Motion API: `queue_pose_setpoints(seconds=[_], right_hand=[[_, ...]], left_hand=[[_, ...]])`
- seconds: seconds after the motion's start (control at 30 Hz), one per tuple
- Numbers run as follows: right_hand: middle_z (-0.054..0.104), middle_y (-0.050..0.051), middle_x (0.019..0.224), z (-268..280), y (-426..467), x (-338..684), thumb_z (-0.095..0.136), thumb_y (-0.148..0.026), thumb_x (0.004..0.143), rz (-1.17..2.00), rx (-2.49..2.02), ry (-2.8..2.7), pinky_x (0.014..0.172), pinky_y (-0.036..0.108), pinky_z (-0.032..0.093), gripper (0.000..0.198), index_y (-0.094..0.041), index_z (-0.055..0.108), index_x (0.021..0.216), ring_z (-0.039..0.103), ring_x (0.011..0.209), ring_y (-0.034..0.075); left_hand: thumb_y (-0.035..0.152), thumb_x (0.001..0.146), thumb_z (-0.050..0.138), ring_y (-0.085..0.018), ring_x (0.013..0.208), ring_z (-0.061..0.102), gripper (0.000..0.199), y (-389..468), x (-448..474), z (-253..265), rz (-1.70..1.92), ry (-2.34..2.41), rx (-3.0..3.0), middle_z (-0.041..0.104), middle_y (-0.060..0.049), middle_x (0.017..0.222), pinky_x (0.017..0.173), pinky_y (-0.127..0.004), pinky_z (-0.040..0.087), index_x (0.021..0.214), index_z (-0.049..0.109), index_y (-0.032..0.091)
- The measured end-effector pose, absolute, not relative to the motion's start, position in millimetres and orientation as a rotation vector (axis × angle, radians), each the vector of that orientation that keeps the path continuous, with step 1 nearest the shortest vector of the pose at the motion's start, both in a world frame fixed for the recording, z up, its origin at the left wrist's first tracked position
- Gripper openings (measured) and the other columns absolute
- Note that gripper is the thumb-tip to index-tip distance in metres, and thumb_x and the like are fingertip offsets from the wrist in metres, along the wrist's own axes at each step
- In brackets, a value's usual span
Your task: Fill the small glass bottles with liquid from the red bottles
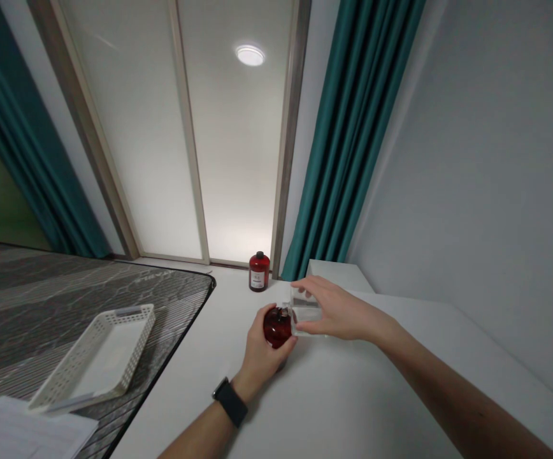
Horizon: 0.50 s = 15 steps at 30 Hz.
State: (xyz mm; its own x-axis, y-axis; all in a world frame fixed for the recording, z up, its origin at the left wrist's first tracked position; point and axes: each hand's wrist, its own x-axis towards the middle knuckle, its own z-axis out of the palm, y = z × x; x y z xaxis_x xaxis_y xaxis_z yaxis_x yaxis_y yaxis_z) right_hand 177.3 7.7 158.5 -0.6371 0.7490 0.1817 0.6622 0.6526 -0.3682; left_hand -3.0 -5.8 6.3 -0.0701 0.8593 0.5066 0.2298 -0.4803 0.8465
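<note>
Gripping a dark red bottle (277, 328), the left hand (261, 357) had fingers curled round it over the white tabletop (185, 376). Right hand (336, 309) clasped a clear bottle (308, 312), tipped sideways, neck at the red one's mouth; couldn't tell whether they touched. Black-capped, labelled red bottle (259, 273) stood beyond, far side. Left: white perforated basket (109, 350), near some papers (23, 433).

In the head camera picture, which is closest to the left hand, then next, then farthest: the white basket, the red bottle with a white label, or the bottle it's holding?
From the left hand, as this view looks:
1. Held bottle: right in its grasp.
2. Labelled red bottle: beyond it, standing near the door.
3. White basket: well off to the left.
</note>
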Motion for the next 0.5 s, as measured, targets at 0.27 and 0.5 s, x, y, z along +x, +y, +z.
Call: queue_pose_setpoints(seconds=[0.27, 0.5], right_hand=[[0.062, 0.013, 0.123, 158.7, 8.6, 177.3, 0.076, -0.037, 0.076, 0.383, -1.125, -2.553, 0.098, 0.046, 0.048, 0.064, -0.021, 0.053, 0.134, 0.058, 0.115, 0.03], [0.061, 0.012, 0.123, 158.8, 9.5, 177.2, 0.076, -0.038, 0.076, 0.391, -1.129, -2.547, 0.098, 0.046, 0.048, 0.065, -0.022, 0.053, 0.134, 0.057, 0.116, 0.03]], left_hand=[[0.026, 0.071, 0.075, -0.027, 0.106, 0.066, 0.06, -5.5, -3.2, 5.0, 1.583, 1.16, 1.678, 0.066, -0.011, 0.116, 0.097, -0.045, 0.053, 0.125, 0.05, 0.017], [0.024, 0.07, 0.075, -0.027, 0.106, 0.066, 0.06, -6.5, -3.3, 7.2, 1.594, 1.164, 1.672, 0.067, -0.011, 0.115, 0.096, -0.045, 0.053, 0.124, 0.051, 0.017]])
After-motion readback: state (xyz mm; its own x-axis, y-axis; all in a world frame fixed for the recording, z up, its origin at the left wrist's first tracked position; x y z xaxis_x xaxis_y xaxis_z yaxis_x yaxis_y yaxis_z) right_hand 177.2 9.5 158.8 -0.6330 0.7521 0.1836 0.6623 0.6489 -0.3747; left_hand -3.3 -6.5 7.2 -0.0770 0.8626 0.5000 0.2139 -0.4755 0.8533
